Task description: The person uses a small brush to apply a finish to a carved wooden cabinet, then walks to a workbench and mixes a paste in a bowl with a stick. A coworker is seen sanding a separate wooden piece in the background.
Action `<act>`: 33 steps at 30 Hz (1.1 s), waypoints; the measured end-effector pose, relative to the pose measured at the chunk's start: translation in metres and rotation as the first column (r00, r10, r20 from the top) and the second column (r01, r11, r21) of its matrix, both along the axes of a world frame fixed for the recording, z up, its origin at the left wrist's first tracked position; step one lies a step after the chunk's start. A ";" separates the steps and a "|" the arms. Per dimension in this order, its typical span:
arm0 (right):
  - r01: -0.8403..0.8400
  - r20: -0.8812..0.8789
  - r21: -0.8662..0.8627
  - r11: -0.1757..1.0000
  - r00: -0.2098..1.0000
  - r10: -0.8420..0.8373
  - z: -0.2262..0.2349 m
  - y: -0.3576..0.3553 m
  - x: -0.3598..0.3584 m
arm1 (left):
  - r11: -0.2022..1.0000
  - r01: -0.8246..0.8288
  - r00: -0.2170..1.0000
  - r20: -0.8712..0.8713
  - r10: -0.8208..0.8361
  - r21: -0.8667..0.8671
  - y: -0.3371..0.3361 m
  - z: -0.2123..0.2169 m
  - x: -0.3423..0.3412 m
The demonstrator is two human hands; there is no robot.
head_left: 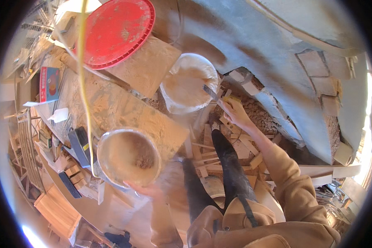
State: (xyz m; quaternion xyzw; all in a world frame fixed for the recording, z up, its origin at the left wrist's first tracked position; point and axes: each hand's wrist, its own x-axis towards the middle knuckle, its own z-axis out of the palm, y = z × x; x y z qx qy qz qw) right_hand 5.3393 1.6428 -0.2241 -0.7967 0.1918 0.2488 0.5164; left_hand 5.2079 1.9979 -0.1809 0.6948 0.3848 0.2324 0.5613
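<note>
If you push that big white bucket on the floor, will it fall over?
Probably not. The white bucket looks wide and low, and seems nearly full of tan stuff, so likely heavy. The right hand holds a flat tool at its rim.

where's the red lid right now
In the head view, the red lid lies at upper left on the dusty wooden bench, beyond the round tub.

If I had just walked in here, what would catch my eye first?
Probably the big red round lid lying at the top left on the dusty wooden boards. Next, the two buckets: the left hand grips the rim of a tan one near the middle, while the right hand dips a flat tool into a white one above it.
</note>
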 end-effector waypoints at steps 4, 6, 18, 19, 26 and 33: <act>-0.180 0.034 -0.317 0.931 0.979 0.200 -0.083 -0.001 0.045 | 0.995 -0.008 1.000 0.024 0.006 0.098 0.002 -0.005 -0.008; -0.397 -0.154 -0.415 0.819 0.918 0.367 -0.125 0.008 0.072 | 0.853 0.230 0.972 -0.060 -0.229 0.469 0.012 -0.004 -0.012; -0.297 -0.158 -0.516 0.803 0.955 0.251 -0.348 0.053 0.121 | 0.358 0.352 0.935 -0.308 -0.175 0.865 0.006 -0.019 -0.001; -0.343 -0.246 -0.494 0.799 0.936 0.250 -0.356 0.054 0.125 | 0.359 0.356 0.934 -0.311 -0.178 0.863 0.005 -0.021 0.001; -0.389 -0.307 -0.454 0.802 0.913 0.269 -0.382 0.068 0.147 | 0.366 0.374 0.927 -0.329 -0.180 0.852 0.009 -0.035 0.009; -0.265 -0.166 -0.465 0.845 0.963 0.211 -0.417 0.077 0.143 | 0.370 0.376 0.926 -0.324 -0.195 0.850 0.013 -0.048 0.020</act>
